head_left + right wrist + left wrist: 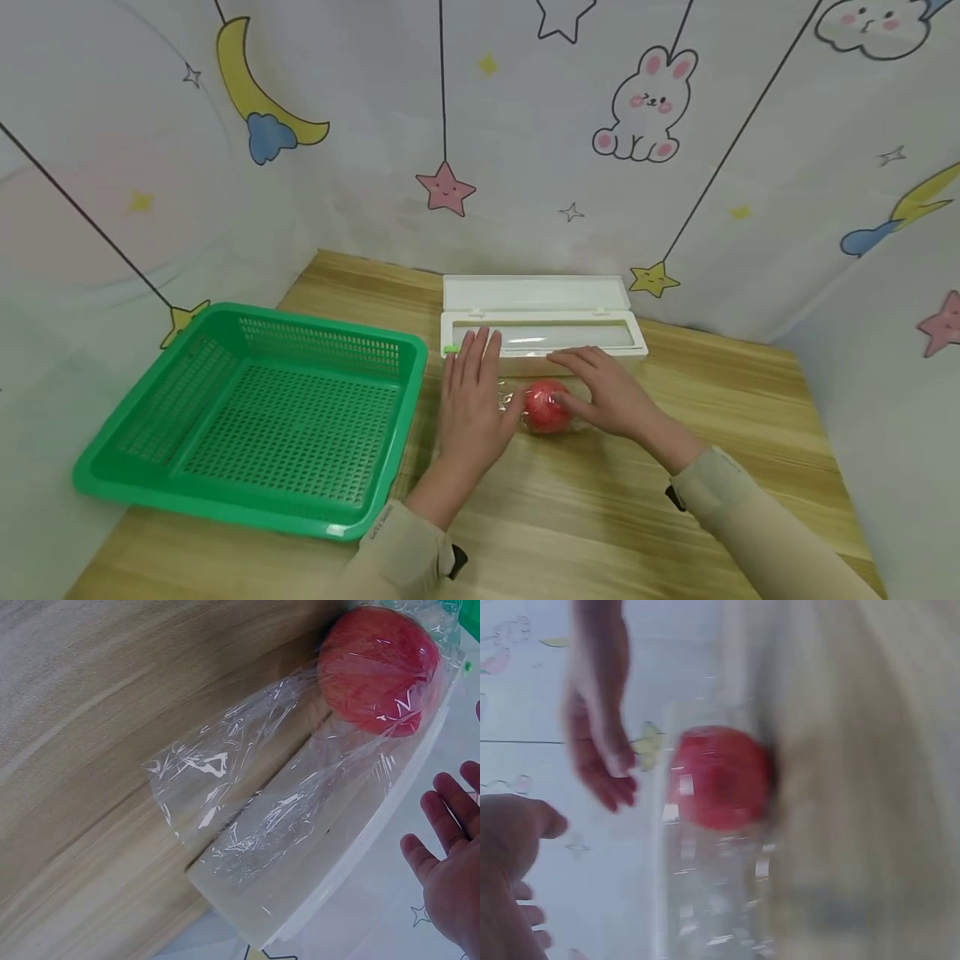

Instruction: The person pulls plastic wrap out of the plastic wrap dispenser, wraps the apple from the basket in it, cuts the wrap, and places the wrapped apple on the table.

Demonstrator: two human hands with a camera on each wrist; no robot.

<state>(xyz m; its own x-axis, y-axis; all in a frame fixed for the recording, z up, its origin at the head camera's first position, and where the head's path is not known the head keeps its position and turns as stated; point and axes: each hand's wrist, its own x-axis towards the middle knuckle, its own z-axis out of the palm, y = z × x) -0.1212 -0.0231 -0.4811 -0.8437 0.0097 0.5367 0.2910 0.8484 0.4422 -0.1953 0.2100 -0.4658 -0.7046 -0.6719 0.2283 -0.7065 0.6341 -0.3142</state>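
A round red apple (pixel 547 406) lies on the table under clear cling film, which shows as a crinkled sheet (pixel 217 772) stretching out beside it in the right wrist view. Behind it stands a white cling film box (pixel 543 337) with its lid tipped back. My left hand (pixel 474 408) is just left of the apple, fingers straight and pointing at the box, thumb out toward the fruit. On the other side my right hand (pixel 611 396) has its fingers relaxed, thumb overlapping the apple in the head view. The wrist views show both hands raised apart from the fruit.
A green perforated basket (pixel 255 521) takes up the left of the wooden table (pixel 585 517). A small green slider (pixel 451 349) sits at the box's front left corner. White printed cloth (pixel 517 225) encloses the table at the back and sides.
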